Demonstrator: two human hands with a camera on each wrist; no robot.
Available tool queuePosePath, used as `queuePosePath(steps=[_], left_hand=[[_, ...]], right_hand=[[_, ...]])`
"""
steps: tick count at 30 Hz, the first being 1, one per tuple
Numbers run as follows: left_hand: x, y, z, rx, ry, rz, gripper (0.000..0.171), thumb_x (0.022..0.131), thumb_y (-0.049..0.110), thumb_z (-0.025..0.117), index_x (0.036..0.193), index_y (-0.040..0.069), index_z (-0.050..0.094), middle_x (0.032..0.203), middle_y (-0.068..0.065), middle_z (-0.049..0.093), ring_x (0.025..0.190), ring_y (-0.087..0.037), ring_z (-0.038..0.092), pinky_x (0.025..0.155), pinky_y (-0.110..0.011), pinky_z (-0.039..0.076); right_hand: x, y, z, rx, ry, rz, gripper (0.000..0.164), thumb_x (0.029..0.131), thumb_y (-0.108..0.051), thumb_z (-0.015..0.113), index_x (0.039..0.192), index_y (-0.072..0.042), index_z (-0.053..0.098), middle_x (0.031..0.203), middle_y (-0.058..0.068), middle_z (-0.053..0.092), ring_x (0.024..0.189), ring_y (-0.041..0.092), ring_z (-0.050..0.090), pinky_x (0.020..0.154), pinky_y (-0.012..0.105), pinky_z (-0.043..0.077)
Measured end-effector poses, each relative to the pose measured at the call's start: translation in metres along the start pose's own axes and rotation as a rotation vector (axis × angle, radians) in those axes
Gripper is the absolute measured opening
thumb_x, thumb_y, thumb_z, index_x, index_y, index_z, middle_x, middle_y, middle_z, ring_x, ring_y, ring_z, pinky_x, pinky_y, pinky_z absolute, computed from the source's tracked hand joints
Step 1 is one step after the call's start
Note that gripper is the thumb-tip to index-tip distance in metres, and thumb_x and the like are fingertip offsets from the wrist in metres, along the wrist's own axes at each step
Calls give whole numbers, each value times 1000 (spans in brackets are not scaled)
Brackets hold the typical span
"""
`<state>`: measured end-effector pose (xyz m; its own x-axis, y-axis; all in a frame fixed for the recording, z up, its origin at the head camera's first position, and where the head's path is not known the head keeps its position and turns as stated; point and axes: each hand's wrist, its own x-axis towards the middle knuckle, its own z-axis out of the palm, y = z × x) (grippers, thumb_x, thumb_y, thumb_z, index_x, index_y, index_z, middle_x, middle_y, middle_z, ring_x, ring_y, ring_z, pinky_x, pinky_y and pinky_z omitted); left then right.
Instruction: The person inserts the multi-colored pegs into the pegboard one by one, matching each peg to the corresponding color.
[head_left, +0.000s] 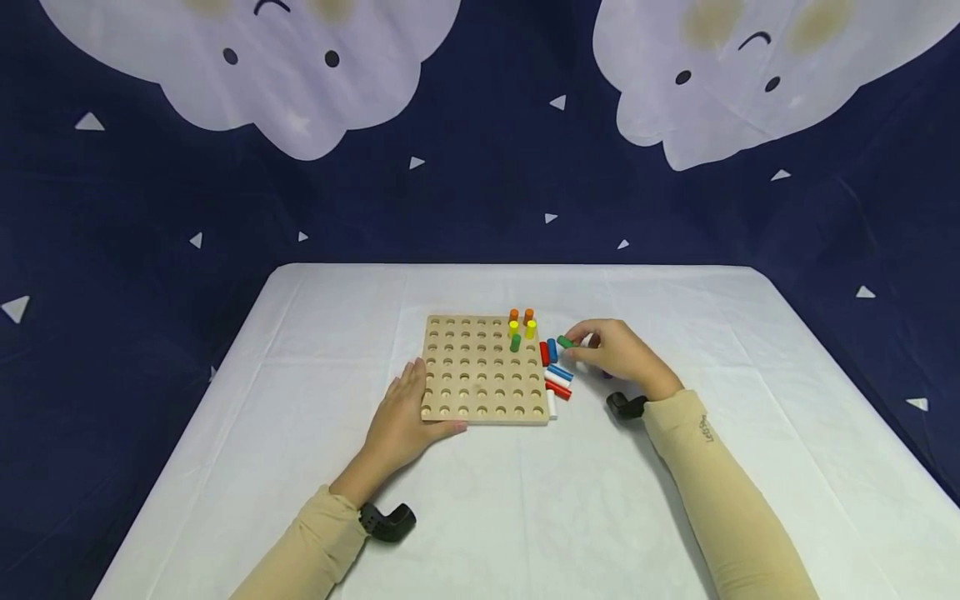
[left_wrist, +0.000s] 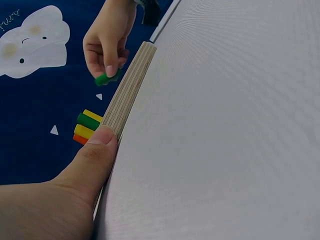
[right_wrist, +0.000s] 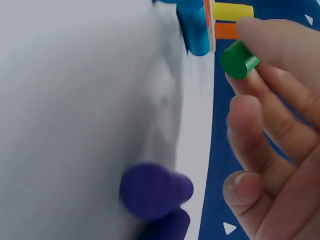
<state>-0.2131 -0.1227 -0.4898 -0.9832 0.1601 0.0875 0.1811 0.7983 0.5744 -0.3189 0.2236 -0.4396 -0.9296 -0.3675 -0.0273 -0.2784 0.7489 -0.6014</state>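
A square wooden pegboard with rows of holes lies on the table. Two orange pegs, two yellow pegs and one green peg stand upright at its far right corner. My left hand rests at the near left corner, straight fingers along the left side and thumb against the front edge. Just right of the board, my right hand pinches another green peg between thumb and fingers, above the table. Its ring and little fingers are loosely bent.
Loose blue pegs, red pegs and white pegs lie along the board's right side. Purple pegs lie below my right hand. A white cloth covers the table; a dark blue backdrop hangs behind.
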Motion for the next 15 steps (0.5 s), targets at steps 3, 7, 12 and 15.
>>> queuePosePath(steps=[3,7,12,15], left_hand=[[0,0,1,-2,0,1,127,71,62,80,155,-8,15,164,-20,17,154,-34,16,127,-48,12],[1,-1,1,-2,-7,-8,128,71,63,80,156,-6,14,164,-19,16,154,-33,15,127,-47,12],[1,-2,0,-1,-10,-9,128,71,63,80,156,-6,14,165,-18,16,154,-32,15,127,-47,12],[1,-2,1,0,-12,-4,127,71,63,80,156,-6,14,165,-19,16,154,-33,15,127,-47,12]], right_hand=[[2,-4,2,35,21,11,22,88,-24,76,107,-15,73,96,6,69,63,19,53,50,29,46],[7,-8,6,68,47,-6,18,86,-24,77,102,-16,73,99,4,71,76,20,56,59,29,48],[16,-11,14,127,69,-38,21,86,-24,79,102,-14,71,105,5,74,84,20,61,71,31,50],[20,-14,18,150,65,-50,20,85,-24,79,100,-15,70,102,4,75,85,19,63,73,32,51]])
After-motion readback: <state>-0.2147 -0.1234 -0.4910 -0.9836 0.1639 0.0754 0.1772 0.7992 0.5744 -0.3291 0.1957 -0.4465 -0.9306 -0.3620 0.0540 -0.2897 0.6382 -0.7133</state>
